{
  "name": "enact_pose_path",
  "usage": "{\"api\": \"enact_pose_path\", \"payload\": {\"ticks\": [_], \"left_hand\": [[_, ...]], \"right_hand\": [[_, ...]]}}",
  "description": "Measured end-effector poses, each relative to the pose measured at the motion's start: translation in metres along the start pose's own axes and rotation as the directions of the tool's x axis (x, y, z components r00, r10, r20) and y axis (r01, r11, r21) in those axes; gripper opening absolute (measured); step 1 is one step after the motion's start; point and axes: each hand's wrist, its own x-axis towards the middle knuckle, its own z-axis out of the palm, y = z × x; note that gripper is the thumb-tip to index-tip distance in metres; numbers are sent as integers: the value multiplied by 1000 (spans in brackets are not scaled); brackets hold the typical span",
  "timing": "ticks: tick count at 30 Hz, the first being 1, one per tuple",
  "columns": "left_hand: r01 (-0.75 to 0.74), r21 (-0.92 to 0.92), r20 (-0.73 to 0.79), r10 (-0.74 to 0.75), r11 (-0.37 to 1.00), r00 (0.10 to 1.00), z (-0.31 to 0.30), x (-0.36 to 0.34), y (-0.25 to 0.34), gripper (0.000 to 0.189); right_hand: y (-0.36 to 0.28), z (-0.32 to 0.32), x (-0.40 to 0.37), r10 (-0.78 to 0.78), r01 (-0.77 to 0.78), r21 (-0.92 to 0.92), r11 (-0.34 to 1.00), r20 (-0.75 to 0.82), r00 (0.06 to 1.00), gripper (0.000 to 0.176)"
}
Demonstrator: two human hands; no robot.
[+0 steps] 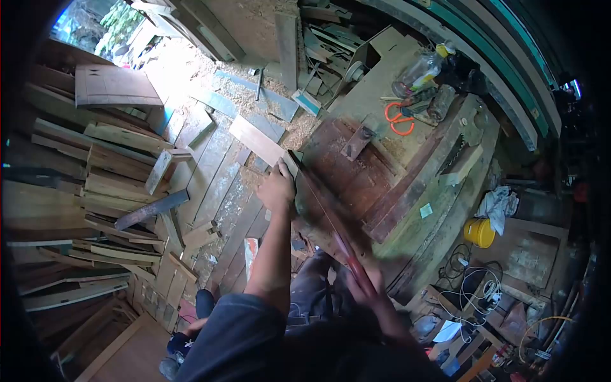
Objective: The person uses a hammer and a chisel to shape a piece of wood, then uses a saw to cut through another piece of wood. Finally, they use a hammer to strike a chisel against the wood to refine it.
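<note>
A pale wooden board (258,141) reaches out over the left edge of the workbench (407,191). On its near end rests my left hand (277,188), its fingers closed around the board's edge. My right hand (364,283), blurred by motion, is wrapped round the reddish handle of a long saw (324,207). The saw slants from that hand up to the board's end, its far tip just right of my left fingers. Blur hides the exact contact between blade and board.
Orange-handled scissors (400,119), a plastic bottle (417,73) and a metal-fitted block (356,143) are on the bench. Planks (121,172) lean at left. A yellow bucket (479,233) and cables are at right. Another person's leg (204,304) shows at lower left.
</note>
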Motion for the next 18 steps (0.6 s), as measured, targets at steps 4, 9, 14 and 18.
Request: {"api": "enact_pose_path", "payload": {"ticks": [4, 9, 14, 18], "left_hand": [[-16, 1, -1, 16, 1000, 1000, 12, 7, -7, 58], [-20, 58, 89, 15, 998, 996, 9, 6, -7, 51], [-67, 8, 38, 67, 998, 997, 2, -2, -3, 49], [-235, 94, -31, 239, 967, 971, 6, -18, -12, 47]], "right_hand": [[-60, -46, -57, 189, -167, -147, 975, 154, 970, 30], [17, 42, 62, 15, -11, 71, 997, -51, 999, 8], [17, 49, 134, 121, -99, 256, 962, -71, 990, 19], [-4, 41, 71, 330, -244, 456, 856, -119, 936, 22]]}}
